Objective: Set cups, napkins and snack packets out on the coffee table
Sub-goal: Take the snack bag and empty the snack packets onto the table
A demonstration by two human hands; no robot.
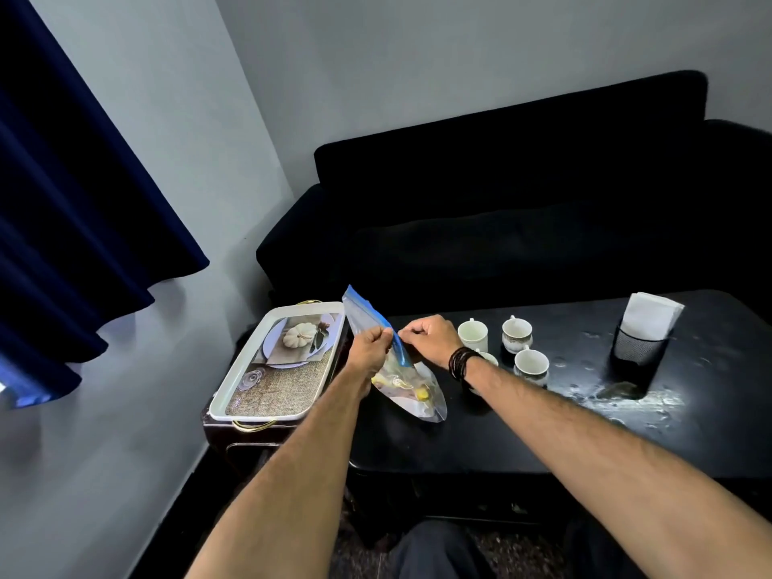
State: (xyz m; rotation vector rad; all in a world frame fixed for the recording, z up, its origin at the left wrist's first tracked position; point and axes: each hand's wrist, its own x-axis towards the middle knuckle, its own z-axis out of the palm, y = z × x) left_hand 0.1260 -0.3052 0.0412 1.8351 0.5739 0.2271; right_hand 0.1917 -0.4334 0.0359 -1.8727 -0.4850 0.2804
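A clear zip bag [411, 388] with a blue seal strip holds yellow-wrapped snack pieces; it hangs tilted over the left part of the black coffee table [522, 432]. My left hand [373, 342] pinches one side of the bag's blue top, and my right hand [430, 338] pinches the other side, close beside it. Several white cups [517, 334] stand grouped on the table just right of my right hand; one is partly hidden behind my wrist. White napkins [651, 313] stand upright in a black mesh holder [637, 353] at the table's far right.
A white rectangular tray [234, 388] with gold handles and a printed pumpkin picture rests on a low dark stand left of the table. A black sofa [522, 202] runs behind the table. Dark blue curtains [75, 202] hang at the left. The tabletop near the holder shows wet-looking marks.
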